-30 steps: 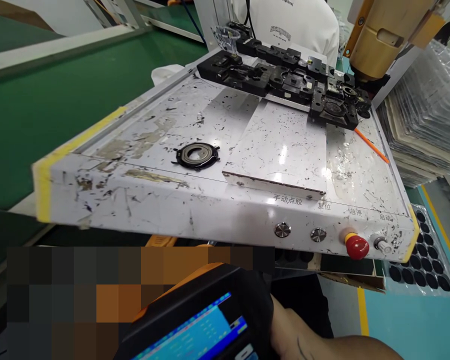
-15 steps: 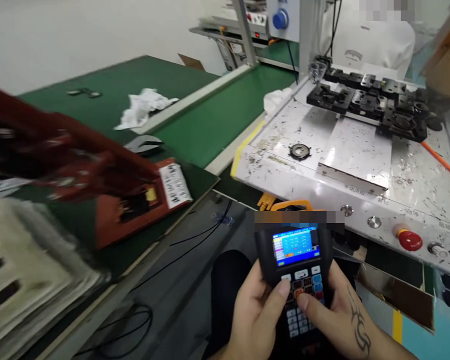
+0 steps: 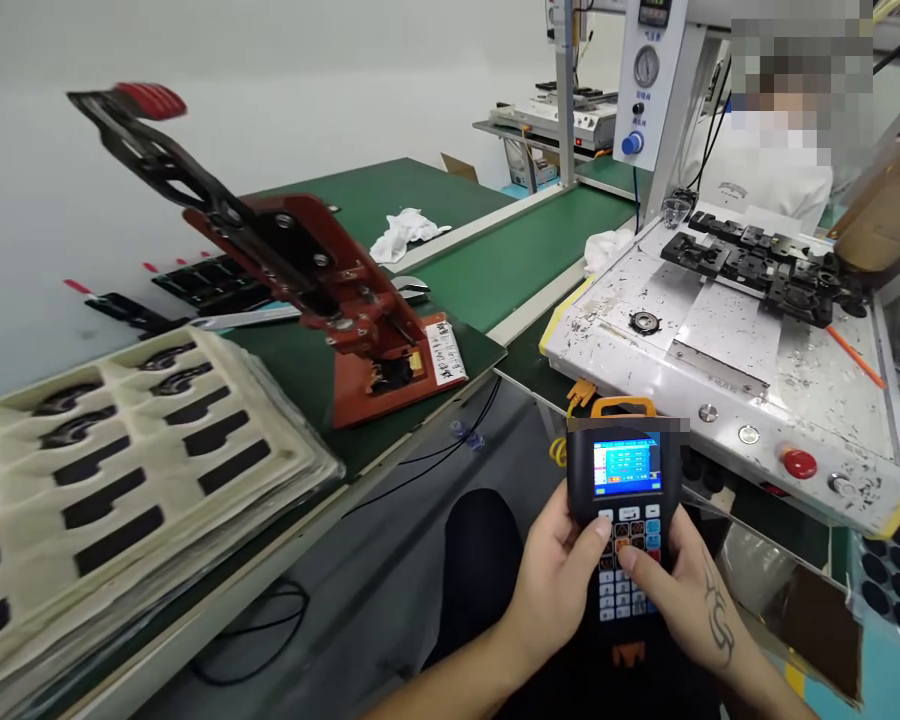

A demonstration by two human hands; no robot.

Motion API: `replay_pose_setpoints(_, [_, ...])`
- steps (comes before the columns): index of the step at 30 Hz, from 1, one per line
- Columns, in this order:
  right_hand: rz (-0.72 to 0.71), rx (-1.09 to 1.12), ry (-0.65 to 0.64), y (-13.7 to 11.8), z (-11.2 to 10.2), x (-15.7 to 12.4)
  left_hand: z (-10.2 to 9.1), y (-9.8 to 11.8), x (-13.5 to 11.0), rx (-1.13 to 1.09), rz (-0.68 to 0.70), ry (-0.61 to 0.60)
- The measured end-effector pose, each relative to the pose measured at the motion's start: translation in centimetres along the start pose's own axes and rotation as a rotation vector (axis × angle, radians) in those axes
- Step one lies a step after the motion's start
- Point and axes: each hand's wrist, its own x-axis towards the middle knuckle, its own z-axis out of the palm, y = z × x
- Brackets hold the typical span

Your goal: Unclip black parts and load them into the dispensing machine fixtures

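A black handheld control pendant point(image 3: 583, 470) with a lit colour screen and a keypad is held between my two hands, above my lap. My left hand point(image 3: 559, 575) grips its left side, the thumb resting by the upper left keys. Around its right side is my right hand point(image 3: 671, 585), with the thumb on the keys near the middle of the pad. The fingers behind the pendant are hidden. Just beyond it stands a white bench machine point(image 3: 615, 350) with a red button point(image 3: 799, 463), a small black ring part point(image 3: 644, 322) and black fixtures point(image 3: 757, 262) on top.
A red lever press point(image 3: 345, 400) stands on the green bench at left, beside stacked cream trays point(image 3: 157, 440) holding dark parts. White cloth point(image 3: 405, 235) lies behind. Black cables point(image 3: 427, 455) hang below the bench edge. Another person in white point(image 3: 765, 165) is beyond the machine.
The view has swung left and up, so the press, trays and machine appear farther right and more of them shows. Both hands keep hold of the pendant, the thumbs nearly unmoved on it.
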Motion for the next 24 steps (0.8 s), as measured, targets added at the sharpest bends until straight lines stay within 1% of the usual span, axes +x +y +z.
replay_pose_setpoints(3, [-0.013, 0.02, -0.017, 0.2, -0.3, -0.1, 0.0, 0.0, -0.2, -0.015, -0.007, -0.008])
replay_pose_setpoints(11, [-0.028, 0.187, -0.049, 1.6, -0.5, 0.1, 0.0, 0.3, -0.4, 0.005, -0.021, -0.013])
replay_pose_setpoints(14, [-0.045, 0.19, -0.033, 1.6, -0.4, 0.3, 0.1, 0.6, -0.6, 0.003, -0.026, -0.015])
replay_pose_setpoints(19, [-0.069, 0.142, 0.003, 0.9, -0.4, 0.4, 0.1, 0.8, -0.9, 0.008, -0.032, -0.029])
replay_pose_setpoints(24, [-0.039, 0.118, 0.023, 1.1, -0.4, 0.4, 0.0, 0.3, -1.1, 0.005, -0.052, -0.015])
